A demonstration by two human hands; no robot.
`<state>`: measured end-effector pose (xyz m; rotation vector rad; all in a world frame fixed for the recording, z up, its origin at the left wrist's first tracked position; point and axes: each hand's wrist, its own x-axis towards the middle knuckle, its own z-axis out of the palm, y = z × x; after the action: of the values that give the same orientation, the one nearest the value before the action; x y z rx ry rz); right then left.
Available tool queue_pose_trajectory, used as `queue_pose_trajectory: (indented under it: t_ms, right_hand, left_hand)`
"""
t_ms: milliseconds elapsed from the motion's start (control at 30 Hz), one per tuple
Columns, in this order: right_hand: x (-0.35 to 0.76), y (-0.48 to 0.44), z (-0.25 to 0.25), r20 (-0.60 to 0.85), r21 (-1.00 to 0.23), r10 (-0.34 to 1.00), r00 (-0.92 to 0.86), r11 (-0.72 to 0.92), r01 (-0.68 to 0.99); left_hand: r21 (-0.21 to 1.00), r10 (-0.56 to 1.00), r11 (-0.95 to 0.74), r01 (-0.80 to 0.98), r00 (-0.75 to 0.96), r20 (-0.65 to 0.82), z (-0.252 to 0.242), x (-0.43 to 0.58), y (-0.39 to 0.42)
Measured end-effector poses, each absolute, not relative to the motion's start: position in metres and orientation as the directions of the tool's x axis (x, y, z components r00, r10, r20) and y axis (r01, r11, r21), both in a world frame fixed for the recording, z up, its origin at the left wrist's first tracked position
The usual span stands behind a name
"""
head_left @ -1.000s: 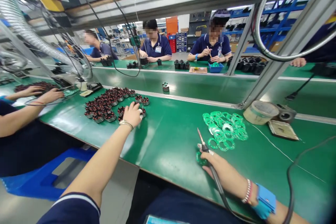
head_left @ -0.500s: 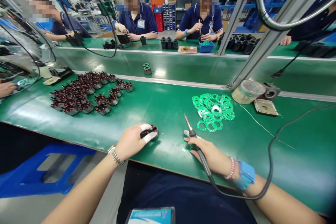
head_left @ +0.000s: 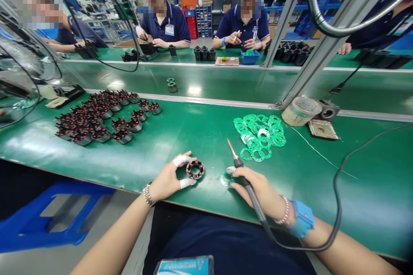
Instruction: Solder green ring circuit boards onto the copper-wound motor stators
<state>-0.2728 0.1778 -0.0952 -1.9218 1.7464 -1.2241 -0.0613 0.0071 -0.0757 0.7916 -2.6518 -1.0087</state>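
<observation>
Bright light, glare on green bench (head_left: 180,126), right margin dim, perhaps blurred

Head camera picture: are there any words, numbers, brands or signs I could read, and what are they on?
None can be read for sure.
Badge at the bottom edge: upside-down lettering, too blurred to read.
Badge on the co-worker left of the middle: too small to read.
Badge on the co-worker right of the middle: too small to read.
</observation>
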Motion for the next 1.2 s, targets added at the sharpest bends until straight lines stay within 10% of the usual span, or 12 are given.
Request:
queue_pose_trajectory:
  t_ms: [267,533,867,1200]
  right_hand:
    - [-0.258,0.173,-0.083,0.264,-0.794,-0.943,-0.204,-0.093,-0.601]
    - [-0.259,0.176,-0.084,0.385,-0.707,-0.921,-0.059,-0.253,-0.66]
    - [-0.303,0.209,-0.072,0.394,-0.729,-0.916,-0.077,-0.26,-0.633]
    - [-0.296,0.198,-0.068,0.124,-0.852,-0.976,-0.181,-0.012,-0.523]
  left_hand:
    - [0.859,-0.564,0.456,-0.231,-0.822,0.079,-0.083,-0.068,0.059]
    - [0.679,-0.492,0.696,-0.236,-0.845,0.21,-0.067,-0.077,0.071]
    - [0.788,-0.492,0.587,-0.187,-0.855,0.164,-0.085,-0.071,0.043]
    - [0.776,-0.418,0.609,-0.165,-0.898,0.137,-0.081,-0.079,0.037]
